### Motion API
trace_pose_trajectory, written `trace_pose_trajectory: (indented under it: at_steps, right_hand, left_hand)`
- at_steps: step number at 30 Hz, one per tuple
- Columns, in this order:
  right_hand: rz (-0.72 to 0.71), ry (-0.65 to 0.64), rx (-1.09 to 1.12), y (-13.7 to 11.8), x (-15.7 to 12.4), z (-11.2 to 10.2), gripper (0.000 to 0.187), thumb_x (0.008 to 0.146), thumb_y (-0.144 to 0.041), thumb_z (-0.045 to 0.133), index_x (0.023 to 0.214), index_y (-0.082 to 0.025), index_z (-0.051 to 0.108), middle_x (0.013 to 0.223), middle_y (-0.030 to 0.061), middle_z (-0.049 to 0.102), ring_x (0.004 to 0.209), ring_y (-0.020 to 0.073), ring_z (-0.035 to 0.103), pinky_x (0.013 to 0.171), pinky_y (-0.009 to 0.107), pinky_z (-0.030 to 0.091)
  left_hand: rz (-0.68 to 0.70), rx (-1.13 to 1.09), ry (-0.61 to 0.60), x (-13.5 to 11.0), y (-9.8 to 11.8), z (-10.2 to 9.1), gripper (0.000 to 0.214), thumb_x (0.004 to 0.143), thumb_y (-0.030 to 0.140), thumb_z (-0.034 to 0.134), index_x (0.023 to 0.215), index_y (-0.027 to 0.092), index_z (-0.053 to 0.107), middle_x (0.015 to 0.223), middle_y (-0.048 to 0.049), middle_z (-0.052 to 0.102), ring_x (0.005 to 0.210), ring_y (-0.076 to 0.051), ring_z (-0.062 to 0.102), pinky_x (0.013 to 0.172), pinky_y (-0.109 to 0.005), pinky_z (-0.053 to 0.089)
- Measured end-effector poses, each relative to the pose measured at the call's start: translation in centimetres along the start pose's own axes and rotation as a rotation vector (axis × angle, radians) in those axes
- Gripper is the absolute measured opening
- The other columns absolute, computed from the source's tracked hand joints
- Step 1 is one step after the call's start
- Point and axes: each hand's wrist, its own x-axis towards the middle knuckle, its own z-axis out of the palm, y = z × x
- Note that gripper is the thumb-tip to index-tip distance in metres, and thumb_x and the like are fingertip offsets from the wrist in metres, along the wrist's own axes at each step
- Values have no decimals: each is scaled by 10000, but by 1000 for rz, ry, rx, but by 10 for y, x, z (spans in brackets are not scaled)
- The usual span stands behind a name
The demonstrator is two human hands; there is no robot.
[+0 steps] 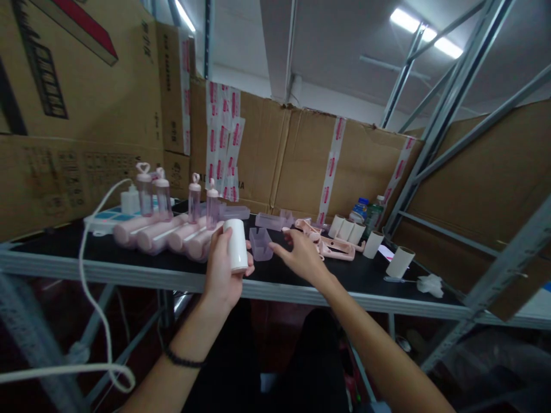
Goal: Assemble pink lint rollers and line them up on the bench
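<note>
My left hand (226, 275) is wrapped round a smooth white cylinder (236, 245), held nearly upright above the table's front edge. Over the black tabletop, my right hand (301, 255) has its thumb and forefinger apart, and I see nothing held between them. Just left of its thumb stands a small translucent purple tray (260, 244). Pale pink plastic parts (338, 248) lie behind and to the right of that hand, partly hidden by it. Left of the white cylinder, several pink cylinders (150, 234) lie side by side, close to clear tubes with heart-shaped pink tops (164, 198).
Several off-white tubes (372, 245) stand on the right, near two bottles (373, 215) and a crumpled white tissue (429, 285). More translucent trays (269, 221) lie at the back. A white cable (84, 275) hangs over the left edge. Cardboard (267, 155) walls the table.
</note>
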Motion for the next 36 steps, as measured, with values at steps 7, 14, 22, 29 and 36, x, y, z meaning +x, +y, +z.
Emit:
trace_pose_trajectory:
  at_steps: [7,14,22,29,36]
  right_hand:
    - [131,-150,-246,-46,3,46,658,887,-502,702,1365,-102,490,1196,223,679,1109,373,663,880,442,526]
    - [126,-100,-139,-25,-16,43,622,903,-369,667,1417,-85,462,1234,216,670,1139,357,650,918,428,516]
    - [93,25,-182,42,15,-36,297,1050,-310,471,1259,-169,630,1201,121,714,1097,227,669,936,318,486]
    - [192,-149,-287,133,-6,-89,91,752,-117,796,794,-146,720,888,135,740,936,301,681,863,357,456]
    - [168,-122,-93,155,-24,-82,55,805,-165,716,834,-166,668,926,78,726,921,243,658,872,338,457]
  left_hand:
    - [97,21,-20,-4,9,-2,336,851,416,641,1113,257,503,737,26,644,438,-154,563,338,-224,392]
    - [134,29,-33,-3,10,-1,305,864,389,640,1111,286,493,744,37,639,440,-157,563,330,-221,404]
    - [108,58,-28,2,9,-4,324,857,410,681,1091,317,476,709,41,626,386,-144,500,291,-191,335]
    - [101,32,-48,2,12,-2,310,852,395,674,1070,294,477,711,30,631,400,-146,513,297,-192,336]
    - [41,24,-51,1,6,-1,350,829,404,700,1074,279,484,725,37,626,406,-138,531,314,-189,345]
